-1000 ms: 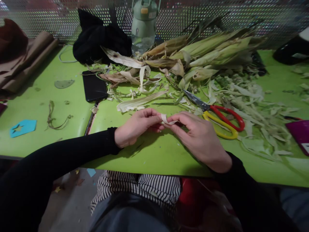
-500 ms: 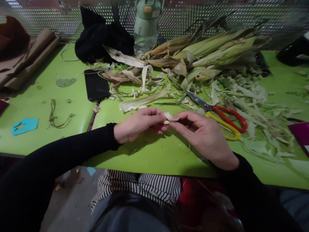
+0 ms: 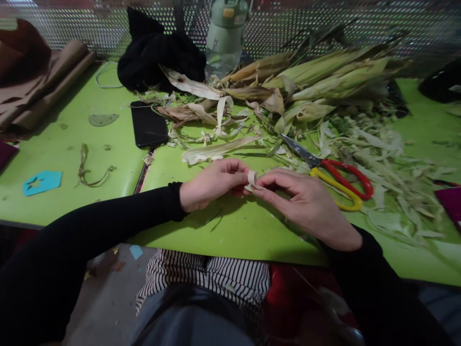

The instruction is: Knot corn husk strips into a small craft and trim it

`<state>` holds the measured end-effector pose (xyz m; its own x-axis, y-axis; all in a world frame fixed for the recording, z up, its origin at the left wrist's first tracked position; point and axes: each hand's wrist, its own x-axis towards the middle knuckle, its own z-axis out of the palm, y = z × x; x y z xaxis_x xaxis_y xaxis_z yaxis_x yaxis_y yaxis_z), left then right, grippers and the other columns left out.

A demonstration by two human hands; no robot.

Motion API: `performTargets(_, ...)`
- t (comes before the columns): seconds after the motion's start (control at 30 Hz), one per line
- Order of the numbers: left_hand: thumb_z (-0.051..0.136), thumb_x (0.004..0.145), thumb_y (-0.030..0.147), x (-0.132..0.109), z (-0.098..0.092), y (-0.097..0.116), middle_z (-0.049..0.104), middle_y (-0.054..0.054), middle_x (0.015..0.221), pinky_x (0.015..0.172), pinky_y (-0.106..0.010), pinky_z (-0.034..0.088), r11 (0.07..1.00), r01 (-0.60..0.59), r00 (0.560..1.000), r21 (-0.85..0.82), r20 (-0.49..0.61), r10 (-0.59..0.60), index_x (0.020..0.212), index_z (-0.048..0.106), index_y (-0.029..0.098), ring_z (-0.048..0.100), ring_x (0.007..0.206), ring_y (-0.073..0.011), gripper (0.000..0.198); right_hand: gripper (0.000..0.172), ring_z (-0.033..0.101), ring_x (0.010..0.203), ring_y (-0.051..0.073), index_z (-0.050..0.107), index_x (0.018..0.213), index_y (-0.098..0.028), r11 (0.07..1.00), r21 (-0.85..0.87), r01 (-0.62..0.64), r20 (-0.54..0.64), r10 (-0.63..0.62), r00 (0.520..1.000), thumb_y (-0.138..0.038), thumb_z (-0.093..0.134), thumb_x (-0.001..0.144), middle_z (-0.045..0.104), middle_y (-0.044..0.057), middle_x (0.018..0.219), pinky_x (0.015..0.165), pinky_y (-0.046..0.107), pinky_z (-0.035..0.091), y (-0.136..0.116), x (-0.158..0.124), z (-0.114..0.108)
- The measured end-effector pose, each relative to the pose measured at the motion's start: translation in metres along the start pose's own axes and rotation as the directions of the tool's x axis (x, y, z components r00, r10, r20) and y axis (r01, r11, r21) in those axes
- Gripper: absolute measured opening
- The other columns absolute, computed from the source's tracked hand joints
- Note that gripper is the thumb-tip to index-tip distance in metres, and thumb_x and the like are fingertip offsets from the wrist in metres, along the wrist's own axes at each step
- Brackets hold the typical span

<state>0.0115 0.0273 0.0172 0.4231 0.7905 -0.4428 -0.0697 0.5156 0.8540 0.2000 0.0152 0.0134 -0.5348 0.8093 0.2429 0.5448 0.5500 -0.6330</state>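
Between my hands is a narrow pale strip of corn husk (image 3: 252, 179), bent into a small loop. My left hand (image 3: 219, 182) pinches one end with thumb and forefinger. From the other side my right hand (image 3: 302, 199) pinches the strip with thumb and fingertips. Both hands hover just above the green table (image 3: 237, 230). Scissors (image 3: 333, 175) with one red and one yellow handle lie beyond my right hand, blades pointing away to the left. A longer flat piece of husk (image 3: 219, 150) lies just past my left hand.
Corn husks (image 3: 331, 79) are heaped at the back, with shredded scraps (image 3: 392, 173) at right. A phone (image 3: 149, 124), a green bottle (image 3: 225, 41), a black cloth (image 3: 162, 60), brown paper (image 3: 54, 86) and a blue star cut-out (image 3: 42, 183) also lie about.
The husk strip, flatter between my fingertips before, now curls up into a loop. Both hands keep their pinch. The whole view has shifted slightly.
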Motion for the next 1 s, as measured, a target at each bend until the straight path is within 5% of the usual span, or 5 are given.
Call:
performTargets(0.17, 0.054, 0.095, 0.014, 0.000, -0.006, 0.003, 0.061, 0.001, 0.075, 0.062, -0.020, 0.046, 0.952, -0.196, 0.978, 0.236, -0.026, 0.208, 0.091, 0.055, 0.013, 0.056, 0.063, -0.0060, 0.004, 0.015, 0.059, 0.063, 0.015, 0.068, 0.084, -0.023, 0.978, 0.117, -0.172, -0.071, 0.181, 0.981, -0.037, 0.066, 0.090, 0.068, 0.001, 0.075, 0.058, 0.030, 0.045, 0.000, -0.001, 0.000)
performTargets(0.4, 0.068, 0.086, 0.021, -0.006, -0.017, 0.005, 0.070, -0.003, 0.091, 0.065, -0.021, 0.047, 0.414, -0.666, 0.686, 0.621, 0.291, 0.667, 0.092, 0.065, 0.014, 0.060, 0.077, -0.0095, 0.009, 0.028, 0.053, 0.060, 0.010, 0.071, 0.083, -0.020, 0.778, 0.482, -0.404, 0.030, 0.446, 0.895, -0.047, 0.076, 0.080, 0.062, -0.002, 0.072, 0.058, 0.024, 0.042, -0.001, 0.001, -0.002)
performTargets(0.7, 0.063, 0.085, 0.014, -0.005, -0.015, 0.003, 0.072, 0.000, 0.081, 0.063, -0.022, 0.046, 0.521, -0.498, 0.857, 0.693, 0.305, 0.414, 0.109, 0.057, 0.014, 0.062, 0.066, -0.0088, 0.025, 0.025, 0.049, 0.058, 0.009, 0.070, 0.083, -0.020, 0.783, 0.499, -0.372, -0.028, 0.443, 0.896, -0.044, 0.074, 0.083, 0.060, -0.002, 0.069, 0.054, 0.024, 0.039, -0.007, 0.000, 0.000)
performTargets(0.87, 0.067, 0.086, 0.024, -0.006, -0.013, 0.005, 0.071, -0.007, 0.104, 0.064, -0.021, 0.048, 0.525, -0.580, 0.779, 0.622, 0.236, 0.581, 0.100, 0.062, 0.013, 0.061, 0.075, -0.0081, 0.018, 0.018, 0.047, 0.053, 0.009, 0.068, 0.084, -0.020, 0.843, 0.420, -0.338, -0.091, 0.409, 0.908, -0.038, 0.072, 0.085, 0.059, -0.003, 0.065, 0.049, 0.022, 0.040, -0.011, 0.001, 0.001)
performTargets(1.0, 0.066, 0.087, 0.019, -0.003, -0.012, 0.003, 0.066, -0.001, 0.081, 0.059, -0.018, 0.050, 0.736, -0.522, 0.851, 0.432, 0.200, 0.486, 0.094, 0.059, 0.011, 0.060, 0.066, -0.0061, 0.013, 0.014, 0.057, 0.060, 0.010, 0.068, 0.085, -0.021, 0.856, 0.425, -0.294, -0.128, 0.378, 0.917, -0.034, 0.072, 0.085, 0.067, -0.001, 0.074, 0.057, 0.023, 0.050, -0.010, 0.000, 0.005)
